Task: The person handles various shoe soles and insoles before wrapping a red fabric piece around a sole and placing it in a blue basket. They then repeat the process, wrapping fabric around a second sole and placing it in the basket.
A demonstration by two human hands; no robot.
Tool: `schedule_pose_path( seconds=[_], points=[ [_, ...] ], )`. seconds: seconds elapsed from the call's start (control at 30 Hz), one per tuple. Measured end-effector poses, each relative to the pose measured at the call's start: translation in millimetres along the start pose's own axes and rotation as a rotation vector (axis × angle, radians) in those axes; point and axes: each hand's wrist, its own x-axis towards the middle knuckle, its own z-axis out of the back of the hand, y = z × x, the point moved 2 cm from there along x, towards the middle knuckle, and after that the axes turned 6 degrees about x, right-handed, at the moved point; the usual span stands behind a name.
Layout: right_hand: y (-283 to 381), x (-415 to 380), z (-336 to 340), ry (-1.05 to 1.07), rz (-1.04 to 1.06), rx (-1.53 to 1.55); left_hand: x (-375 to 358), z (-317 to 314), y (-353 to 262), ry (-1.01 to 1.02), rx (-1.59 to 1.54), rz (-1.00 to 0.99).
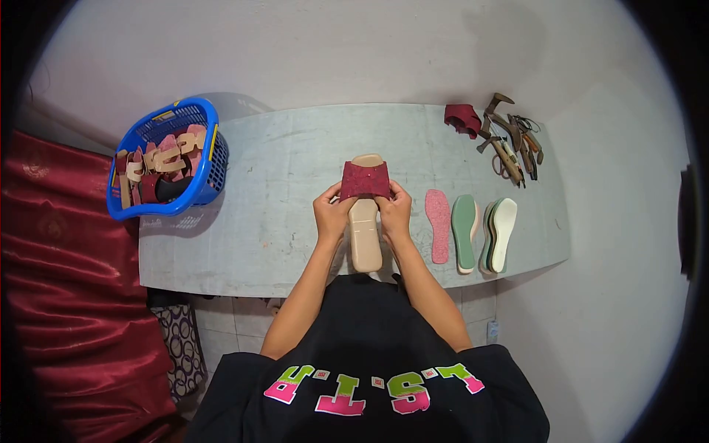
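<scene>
A sandal with a beige footbed [365, 240] and a wide dark red upper [365, 180] points away from me over the table's front half. My left hand [330, 214] grips its left side where the upper meets the footbed. On the opposite side, my right hand [395, 213] holds the same sandal, its thumb near the upper's lower edge. Both hands are closed on it; the fingers underneath are hidden. Right of my right hand lie a pink insole [439, 225], a green sole [464, 232] over a paler one, and a stack of soles with a white one [504, 235] on top.
A blue basket [216, 159] full of sandals stands at the table's left end. Back right are a dark red material piece [463, 118], a metal shoe anvil [497, 111] and several hand tools [509, 156]. A red curtain [74, 280] hangs at left; a wall rises behind the grey table [288, 148].
</scene>
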Motion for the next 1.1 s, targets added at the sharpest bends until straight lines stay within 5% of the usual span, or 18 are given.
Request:
schedule_pose_path(
  seconds=[0.3, 0.43, 0.6, 1.03, 1.1],
  points=[
    [11.9, 27.7, 32.7, -0.057, 0.043, -0.145, 8.5, -26.6, 11.0, 0.165, -0.179, 0.238],
    [12.3, 33.5, 32.4, -0.031, 0.101, -0.152, 17.2, -30.0, 25.7, 0.126, -0.195, 0.235],
    [27.6, 34.1, 25.3, 0.017, -0.227, -0.061, 24.4, -30.7, 30.8, 0.015, -0.172, 0.252],
    [-8.4, 29.8, 43.3, 0.005, -0.195, 0.118, 14.3, -35.0, 27.2, 0.036, -0.045, 0.115],
    [-8.1, 27.2, 45.0, -0.034, -0.200, 0.106, 15.0, -33.6, 28.2, 0.086, -0.076, 0.214]
  ],
)
